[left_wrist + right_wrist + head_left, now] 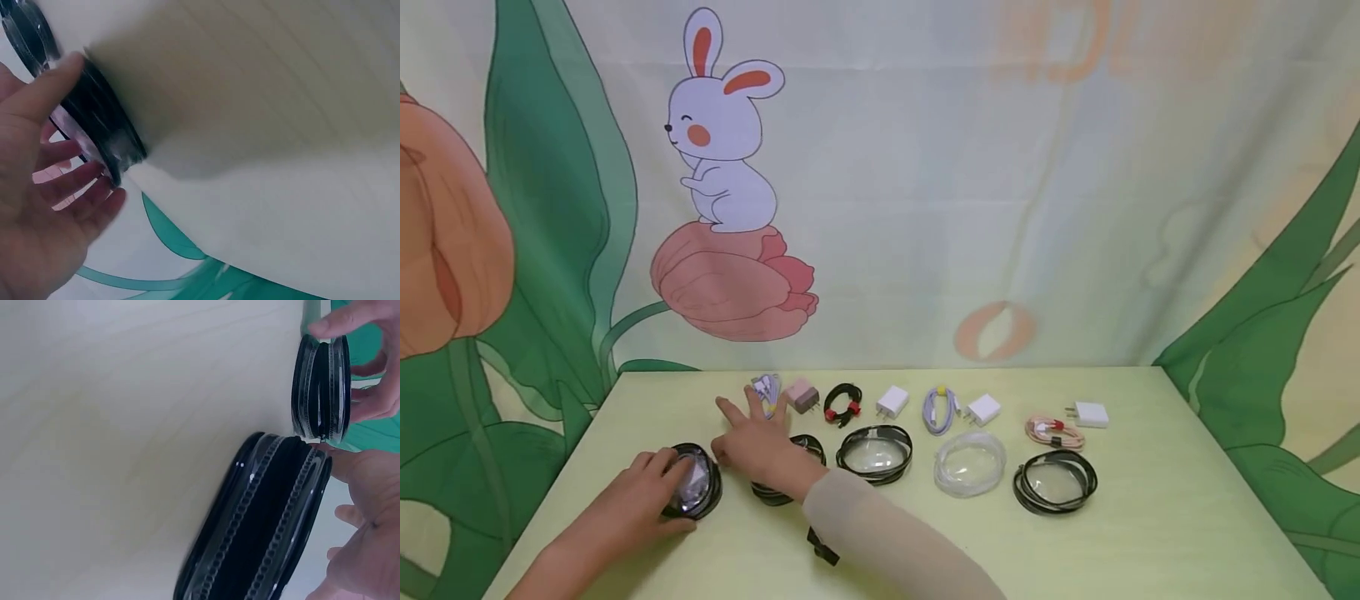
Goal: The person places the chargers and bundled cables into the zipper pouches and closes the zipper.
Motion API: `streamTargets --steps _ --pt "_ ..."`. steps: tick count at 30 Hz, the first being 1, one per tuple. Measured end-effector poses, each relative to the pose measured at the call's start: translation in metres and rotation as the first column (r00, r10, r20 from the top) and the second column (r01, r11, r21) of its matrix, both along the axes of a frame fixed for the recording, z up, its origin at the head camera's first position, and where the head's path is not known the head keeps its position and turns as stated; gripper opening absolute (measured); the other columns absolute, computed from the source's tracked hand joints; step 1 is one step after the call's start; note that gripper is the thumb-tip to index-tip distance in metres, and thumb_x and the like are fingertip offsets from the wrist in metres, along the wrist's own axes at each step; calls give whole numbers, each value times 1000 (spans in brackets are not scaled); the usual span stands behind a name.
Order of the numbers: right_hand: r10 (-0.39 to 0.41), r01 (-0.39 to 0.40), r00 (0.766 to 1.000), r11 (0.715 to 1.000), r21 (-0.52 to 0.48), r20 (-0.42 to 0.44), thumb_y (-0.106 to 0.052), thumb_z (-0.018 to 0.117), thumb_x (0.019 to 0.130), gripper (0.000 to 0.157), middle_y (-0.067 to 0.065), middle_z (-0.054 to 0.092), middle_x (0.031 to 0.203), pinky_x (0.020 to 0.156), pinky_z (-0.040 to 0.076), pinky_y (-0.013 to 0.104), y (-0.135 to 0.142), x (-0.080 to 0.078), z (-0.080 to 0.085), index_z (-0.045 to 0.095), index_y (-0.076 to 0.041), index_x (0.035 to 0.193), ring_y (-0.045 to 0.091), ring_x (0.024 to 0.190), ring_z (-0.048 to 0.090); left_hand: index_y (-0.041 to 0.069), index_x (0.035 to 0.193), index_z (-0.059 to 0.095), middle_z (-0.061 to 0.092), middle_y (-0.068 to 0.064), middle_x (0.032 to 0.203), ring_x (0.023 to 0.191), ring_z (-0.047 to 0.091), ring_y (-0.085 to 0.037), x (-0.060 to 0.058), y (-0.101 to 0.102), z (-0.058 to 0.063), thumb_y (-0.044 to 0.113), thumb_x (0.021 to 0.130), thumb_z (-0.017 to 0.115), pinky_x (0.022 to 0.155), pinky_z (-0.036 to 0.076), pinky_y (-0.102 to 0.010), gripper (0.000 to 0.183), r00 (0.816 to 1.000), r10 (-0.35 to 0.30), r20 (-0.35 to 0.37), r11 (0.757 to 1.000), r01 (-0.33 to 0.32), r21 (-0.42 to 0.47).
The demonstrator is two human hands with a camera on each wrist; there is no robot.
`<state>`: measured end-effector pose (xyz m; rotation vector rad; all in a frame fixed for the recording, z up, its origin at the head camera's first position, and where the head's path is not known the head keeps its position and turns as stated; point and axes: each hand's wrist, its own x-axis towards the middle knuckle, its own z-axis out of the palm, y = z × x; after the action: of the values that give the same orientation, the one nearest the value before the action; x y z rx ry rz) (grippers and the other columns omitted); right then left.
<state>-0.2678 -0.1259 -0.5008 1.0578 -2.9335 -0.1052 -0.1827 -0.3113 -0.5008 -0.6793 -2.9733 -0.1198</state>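
At the table's left, my left hand [636, 496] grips a round clear zip case [706, 492] with black rims. Its thumb lies at the near side and its fingers at the far side, as the left wrist view shows with the case [103, 112]. My right hand [758, 446] reaches over a second black-rimmed case [769, 494], fingers spread and holding nothing. Those fingertips are right at a bundled lilac cable [767, 390] in the back row. Beside that cable lies a pink plug charger [802, 396]. The right forearm and hand partly hide the second case.
Rightward stand more round cases: black-rimmed [874, 479], clear-rimmed [970, 487] and black-rimmed [1054, 502]. Behind them lie a black cable [842, 404], white chargers [892, 402], another lilac cable [939, 410] and a pink cable [1054, 433]. A printed curtain [887, 250] hangs behind the table.
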Motion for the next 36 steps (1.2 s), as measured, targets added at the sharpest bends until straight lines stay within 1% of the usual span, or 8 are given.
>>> streamTargets --steps 4,7,10,13,16,20,23,36 --pt "-3 3 1000 999 -33 0 -44 58 102 15 -10 25 166 108 29 74 -2 -4 -2 70 -53 104 36 153 18 -4 128 61 55 -26 133 121 53 -45 -1 -9 -4 35 66 95 95 52 -57 81 984 -144 -107 990 144 -6" --pt "-14 15 1000 999 -30 12 -45 58 102 15 -11 25 166 109 28 73 -3 -5 -2 70 -53 104 34 153 19 -4 130 60 56 -25 136 132 51 -39 -4 -17 -15 24 65 95 92 55 -50 80 923 -286 -256 958 282 -53" --pt "-9 9 1000 1000 -14 21 -45 59 101 15 -13 26 165 110 28 71 -5 -3 -2 70 -53 106 32 153 21 0 144 52 53 -18 142 152 25 -17 -3 -24 -27 16 63 94 84 59 -43 93 877 -331 -347 942 330 -65" --pt "22 -22 999 1000 -11 41 -44 61 99 14 -17 25 165 111 27 70 -6 0 0 70 -54 104 29 152 23 5 155 39 48 -15 145 147 -11 2 1 -30 -34 13 60 93 78 60 -42 110 866 -325 -380 942 330 -54" --pt "61 -60 996 998 -10 70 -43 63 99 13 -22 22 164 113 25 70 -5 3 3 70 -54 102 26 152 22 3 152 42 50 -17 143 144 -16 4 6 -32 -35 14 59 93 77 60 -41 107 883 -279 -378 959 277 -59" --pt "129 -131 984 991 8 124 -42 62 100 16 -27 17 163 115 23 68 -2 6 11 69 -56 105 23 153 16 -6 131 58 57 -23 132 149 31 -22 7 -28 -28 19 66 92 80 59 -41 78 922 -200 -330 980 186 -74" --pt "159 -163 977 986 16 144 -41 61 101 17 -26 16 163 115 23 67 0 10 16 69 -56 106 23 153 14 -10 125 60 59 -26 132 120 60 -41 4 -21 -23 18 70 91 85 58 -45 69 945 -163 -284 986 151 -65" --pt "51 -51 999 997 63 -13 -54 58 98 19 -18 27 162 111 30 67 13 11 1 66 -62 113 25 150 24 -16 126 59 58 -33 128 118 57 -50 8 15 -19 21 77 89 91 53 -58 68 996 42 -84 997 -47 -59"
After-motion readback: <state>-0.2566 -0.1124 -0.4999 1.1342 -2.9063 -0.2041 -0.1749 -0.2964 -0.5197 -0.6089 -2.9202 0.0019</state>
